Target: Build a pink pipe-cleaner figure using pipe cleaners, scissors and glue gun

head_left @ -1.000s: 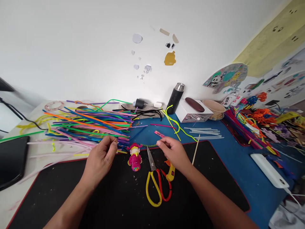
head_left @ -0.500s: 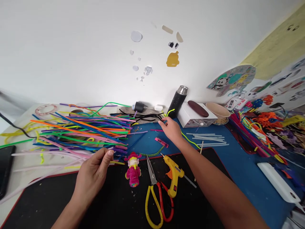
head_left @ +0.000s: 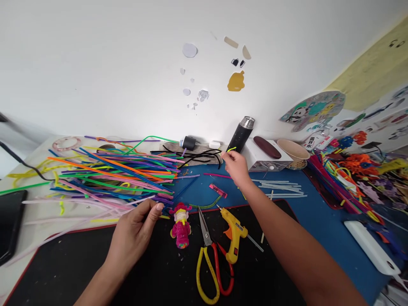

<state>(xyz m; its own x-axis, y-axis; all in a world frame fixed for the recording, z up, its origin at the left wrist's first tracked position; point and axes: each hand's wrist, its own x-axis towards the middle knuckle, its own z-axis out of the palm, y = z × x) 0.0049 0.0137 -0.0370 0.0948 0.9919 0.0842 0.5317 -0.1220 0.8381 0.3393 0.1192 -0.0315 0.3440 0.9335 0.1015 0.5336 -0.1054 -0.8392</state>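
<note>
My right hand [head_left: 235, 168] is stretched out over the blue mat, its fingers pinched on a neon yellow pipe cleaner [head_left: 231, 150] whose end sticks up beside the black flask [head_left: 242, 133]. My left hand [head_left: 137, 231] rests at the near edge of the pile of coloured pipe cleaners [head_left: 111, 174], fingers curled together with the fingertips touching a few strands. A small pink and yellow pipe-cleaner figure [head_left: 181, 225] lies on the black mat [head_left: 95, 263] just right of my left hand. Scissors [head_left: 210, 259] and a yellow glue gun [head_left: 233, 232] lie beside it.
A white box [head_left: 270, 159] with a dark case on top, a paper bowl [head_left: 292, 150] and glue sticks [head_left: 280, 186] lie behind my right arm. More pipe cleaners and craft pieces [head_left: 350, 170] crowd the right. A white power bank [head_left: 371, 246] and a dark tablet [head_left: 8, 221] flank the mats.
My right hand left the green strand near the scissors, reached back toward the flask and lifted the neon yellow pipe cleaner. My left hand stayed by the pile.
</note>
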